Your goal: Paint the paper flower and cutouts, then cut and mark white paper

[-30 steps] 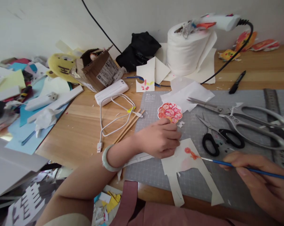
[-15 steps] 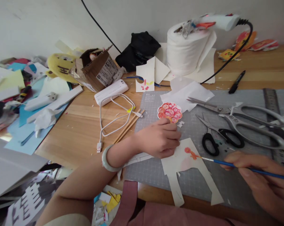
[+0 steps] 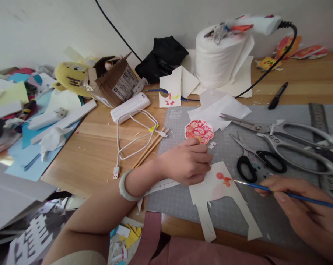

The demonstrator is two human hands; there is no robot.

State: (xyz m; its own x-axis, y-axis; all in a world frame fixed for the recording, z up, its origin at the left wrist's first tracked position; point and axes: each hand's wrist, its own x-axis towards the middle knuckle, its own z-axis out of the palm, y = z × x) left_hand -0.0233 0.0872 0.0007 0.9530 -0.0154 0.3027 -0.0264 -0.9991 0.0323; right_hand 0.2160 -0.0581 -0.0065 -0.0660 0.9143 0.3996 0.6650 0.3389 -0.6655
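My right hand (image 3: 304,206) pinches a blue-handled paintbrush (image 3: 296,197), its bristle tip at the edge of an orange painted mark. That mark is on a cut white paper (image 3: 210,193) with two leg-like strips and a pale pink patch. My left hand (image 3: 187,162) is closed, fingers curled under, resting at the paper's upper left; what lies inside its fingers is hidden. Just beyond its knuckles is a round cut-out with red and pink petal shapes (image 3: 199,129), its lower edge partly covered by the hand. Everything rests on a grey cutting mat (image 3: 174,143).
Large metal scissors (image 3: 279,138) and small black-handled scissors (image 3: 255,158) lie right of the paper. A white cable (image 3: 118,147), wooden sticks (image 3: 148,149) and a power bank (image 3: 130,106) are left. Behind stand a paper roll (image 3: 217,60) and a cardboard box (image 3: 115,82). Scraps crowd the far left.
My right hand has shifted a little up and left, with the brush handle raised and its tip slightly higher. The left hand and the paper have stayed in place.
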